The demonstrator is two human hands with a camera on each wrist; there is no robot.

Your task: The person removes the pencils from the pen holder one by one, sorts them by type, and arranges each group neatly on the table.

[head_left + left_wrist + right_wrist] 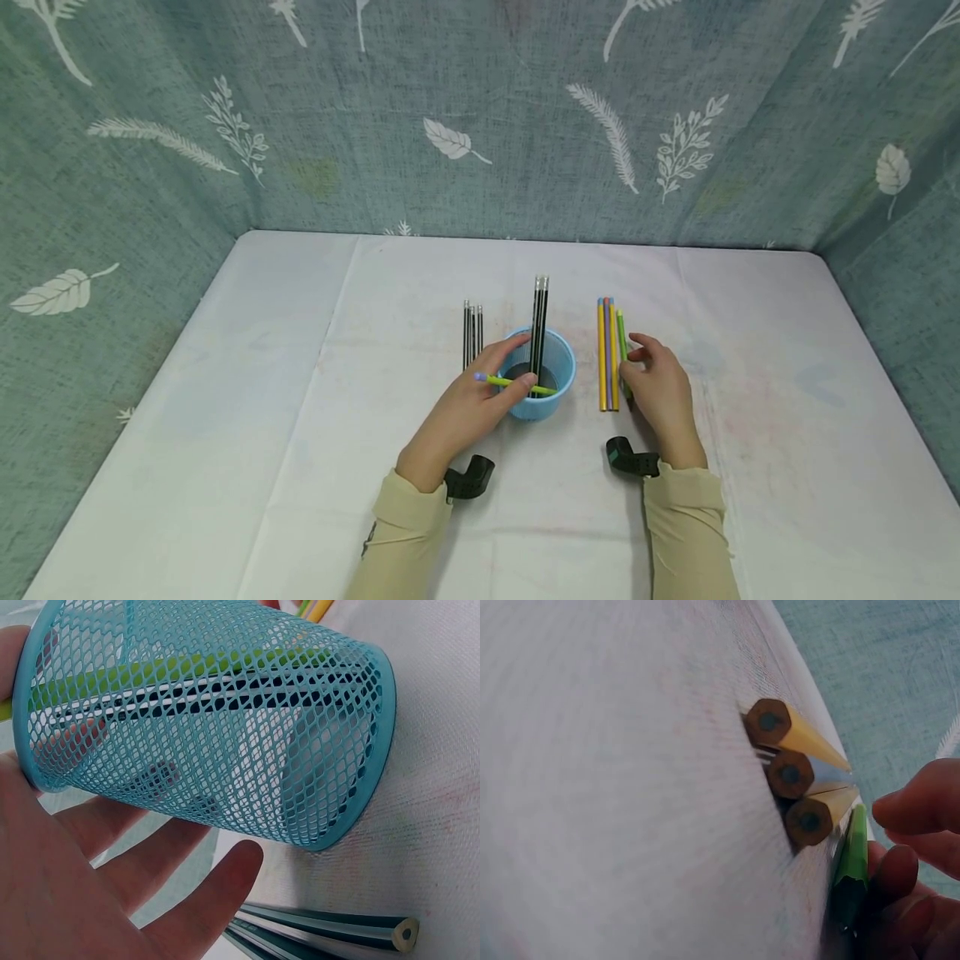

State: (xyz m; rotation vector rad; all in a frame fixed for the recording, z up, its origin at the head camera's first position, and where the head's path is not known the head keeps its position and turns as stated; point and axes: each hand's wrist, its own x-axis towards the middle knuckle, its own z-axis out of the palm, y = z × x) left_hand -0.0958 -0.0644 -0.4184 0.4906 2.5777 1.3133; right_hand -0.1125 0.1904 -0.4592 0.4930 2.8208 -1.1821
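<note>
My left hand (pixel 465 408) holds the light blue mesh cup (pixel 225 795) at its rim, thumb on the near side and index finger across on the far side. Black-striped pencils (pixel 538 321) stand upright in the cup. A lime green pencil (pixel 491 380) with a purple end slants out of it past the thumb. My right hand (pixel 663 396), fingers bent, touches a green pencil (pixel 622 333) on the table. In the right wrist view, thumb and fingers lie apart beside that green pencil (pixel 853 859). Its lower end is dark and hard to make out.
Two yellow pencils (pixel 602 358) with a purple one between them lie left of the green pencil. Several black-striped pencils (pixel 472 329) lie left of the cup. A white cloth (pixel 187 467) covers the table; a leaf-patterned curtain (pixel 510 100) hangs behind.
</note>
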